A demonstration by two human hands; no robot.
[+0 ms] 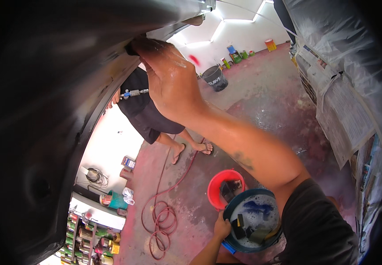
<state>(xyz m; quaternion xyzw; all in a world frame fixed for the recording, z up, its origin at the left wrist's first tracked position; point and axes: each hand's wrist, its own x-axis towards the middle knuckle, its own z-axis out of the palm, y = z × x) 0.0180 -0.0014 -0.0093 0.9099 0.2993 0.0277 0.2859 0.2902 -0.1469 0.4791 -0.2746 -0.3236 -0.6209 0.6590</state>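
Note:
My right hand (166, 73) is raised against the glossy black curved panel (45, 110) on the left. Its wet fingers are bent over something dark at the panel's edge, too shaded to make out. Low in the view, my left hand (221, 226) grips the left rim of a dark blue-green basin (257, 191), thumb over the edge. Sudsy water fills the basin, with a dark blue patch (261, 207), a yellow-and-black block (239, 225) and a dark flat piece (259, 235) in it.
A red bucket (213, 183) with dark pieces inside stands behind the basin. A person (151, 115) in dark shorts holds a hose fitting (133, 93) beyond the panel. Red hose (164, 216) coils on the floor. Plastic sheeting and newspaper (345, 115) hang at right; a black bucket (215, 78) stands farther back.

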